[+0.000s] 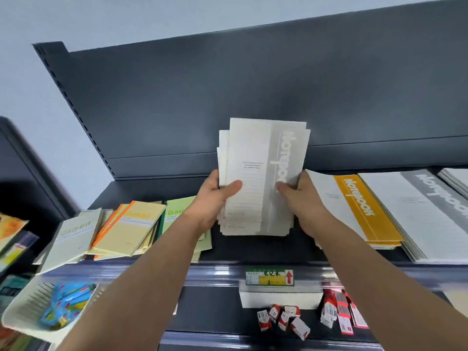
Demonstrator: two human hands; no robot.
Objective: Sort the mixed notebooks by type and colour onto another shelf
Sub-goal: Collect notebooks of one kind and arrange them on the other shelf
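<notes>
Notebooks point(263, 173) in a thin, uneven stack are held up between both hands. They are flat rectangles with matte off-white ruled covers and a pale grey band printed "Notebook" down one side. The left hand point(215, 196) grips the stack's left edge, thumb pressed flat on the front cover and fingers curled behind. The right hand point(301, 198) grips the right edge the same way.

The stack leans back toward the smooth dark metal back panel point(228, 97), its edges stepped rather than squared. It stands over a bare stretch of the dark shelf board point(266, 249); whether its lower edge touches the board cannot be told.

Just right of it lie larger orange-banded notebooks point(359, 206), and beyond them grey-banded notebooks point(430, 198), both in flat piles. To the left, smaller Gambit notebooks point(134, 226) overlap loosely in pale grey-green, yellow with orange spines, and light green.

A green and yellow price label point(269, 277) with a red arrow sits on the glossy shelf lip. Below are small boxes point(283, 320) in red and white, and a white slotted plastic tray point(22, 317) holding blue packets
</notes>
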